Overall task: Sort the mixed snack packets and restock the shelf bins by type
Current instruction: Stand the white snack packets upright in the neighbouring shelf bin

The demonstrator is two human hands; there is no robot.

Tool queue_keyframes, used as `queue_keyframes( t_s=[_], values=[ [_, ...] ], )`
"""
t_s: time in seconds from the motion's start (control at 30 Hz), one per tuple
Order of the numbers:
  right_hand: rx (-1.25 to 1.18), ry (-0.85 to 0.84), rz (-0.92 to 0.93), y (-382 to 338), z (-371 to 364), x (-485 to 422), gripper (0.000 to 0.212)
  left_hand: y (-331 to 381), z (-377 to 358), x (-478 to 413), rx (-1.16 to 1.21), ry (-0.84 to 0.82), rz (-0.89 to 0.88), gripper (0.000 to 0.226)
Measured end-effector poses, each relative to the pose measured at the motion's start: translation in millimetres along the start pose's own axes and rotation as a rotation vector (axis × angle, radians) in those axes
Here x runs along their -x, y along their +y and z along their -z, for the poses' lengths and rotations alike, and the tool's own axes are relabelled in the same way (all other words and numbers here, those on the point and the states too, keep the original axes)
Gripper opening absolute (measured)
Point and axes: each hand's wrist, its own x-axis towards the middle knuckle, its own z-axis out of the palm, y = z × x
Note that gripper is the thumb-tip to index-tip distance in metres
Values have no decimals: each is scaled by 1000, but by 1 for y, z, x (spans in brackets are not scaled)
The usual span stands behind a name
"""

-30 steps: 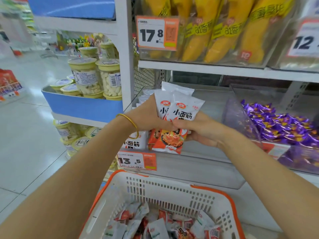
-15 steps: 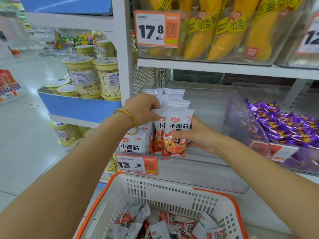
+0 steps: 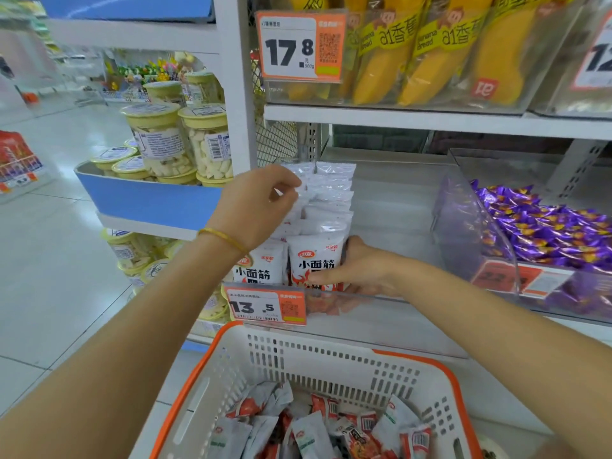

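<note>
- Left hand (image 3: 261, 207), thin gold bangle (image 3: 225, 238) at the wrist, is reaching over the white plastic snack packets with red and orange print (image 3: 328, 193).
- These packets are standing upright in two rows against the left edge of the clear plastic shelf bin (image 3: 397, 313), running from its front wall towards the back.
- Left fingers (image 3: 281, 180) are curling in; thumb and forefinger are pinching the top edge of a packet partway back in the left row.
- Right hand (image 3: 361, 273) is gripping the front packet (image 3: 314, 265) of the right row at the bin's front edge. Its fingers are wrapping across the lower face and its thumb is lying along the packet's right side; the fingertips are showing blurred through the bin's front wall.
- Orange-and-white price tag reading 13.5 (image 3: 266, 308) is hanging on the bin's front left corner.
- White slotted plastic basket with orange rim (image 3: 331, 362) is sitting below the shelf edge, holding a loose heap of mixed red-and-white snack packets (image 3: 314, 432).
- Purple foil-wrapped sweets (image 3: 546, 226) are filling the next clear bin to the right on the same shelf.
- Yellow banana-bread packs (image 3: 414, 61) are standing on the shelf above, beside an orange tag reading 17.8 (image 3: 299, 48).
- Clear jars with pale yellow lids (image 3: 159, 140) are standing in a blue tray (image 3: 145, 200) on the neighbouring unit to the left.
</note>
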Motion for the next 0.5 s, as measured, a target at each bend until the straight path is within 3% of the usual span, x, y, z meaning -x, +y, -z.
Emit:
queue_keyframes(
  t_s=[0.1, 0.2, 0.27, 0.3, 0.4, 0.5],
  values=[
    [127, 73, 51, -18, 11, 47, 44, 13, 14, 54, 225, 209, -7, 9],
    [119, 305, 314, -22, 16, 112, 32, 17, 7, 122, 361, 162, 30, 13],
    [6, 201, 382, -11, 3, 142, 22, 5, -12, 157, 315, -69, 111, 16],
    [19, 102, 332, 5, -7, 145, 20, -4, -24, 170, 247, -239, 170, 16],
    [292, -144, 55, 74, -50, 104, 18, -40, -62, 190, -24, -716, 291, 12],
    [545, -168, -156, 173, -89, 24, 27, -69, -87, 200, -264, -944, 316, 23]
  ],
)
